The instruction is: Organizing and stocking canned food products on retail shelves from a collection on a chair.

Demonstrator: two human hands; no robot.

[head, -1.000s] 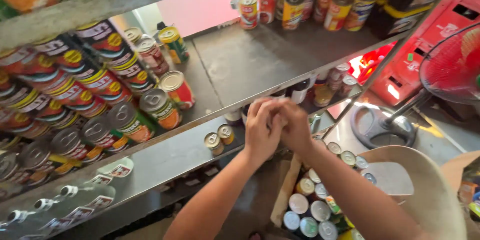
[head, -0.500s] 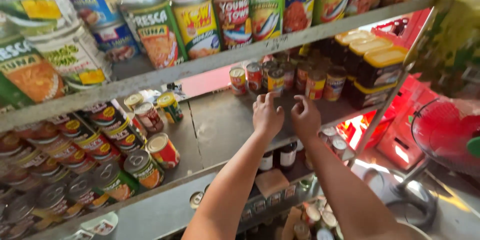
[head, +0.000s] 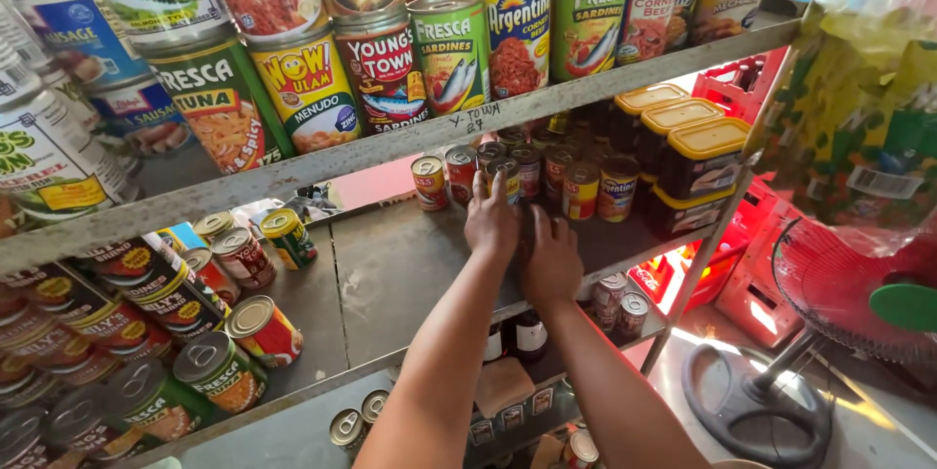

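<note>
Reaching into the middle shelf (head: pixel 390 264) of a crowded metal rack, the person has both hands close together against a cluster of small cans (head: pixel 527 176) at the back. The left hand (head: pixel 491 220) lies palm down with its fingers stretched forward, the tips touching the front of a red and yellow can in that cluster; I cannot tell whether it grips the can or only rests against it. The right hand (head: pixel 551 259) sits just beside and slightly behind it, also palm down, fingers loosely together on the shelf surface or on something hidden beneath them, which I cannot make out. To the right of the cans stand dark jars with yellow lids (head: pixel 698 152), stacked in two levels. On the left end of the same shelf, several tins lie on their sides (head: pixel 244 318), well apart from the hands, with bare grey metal between. The shelf above (head: pixel 410 142) carries a row of taller upright tins with bright labels (head: pixel 454 49). Lower right, on the floor, a red fan (head: pixel 859 284) stands on its round dark base beside red crates (head: pixel 761 284).
</note>
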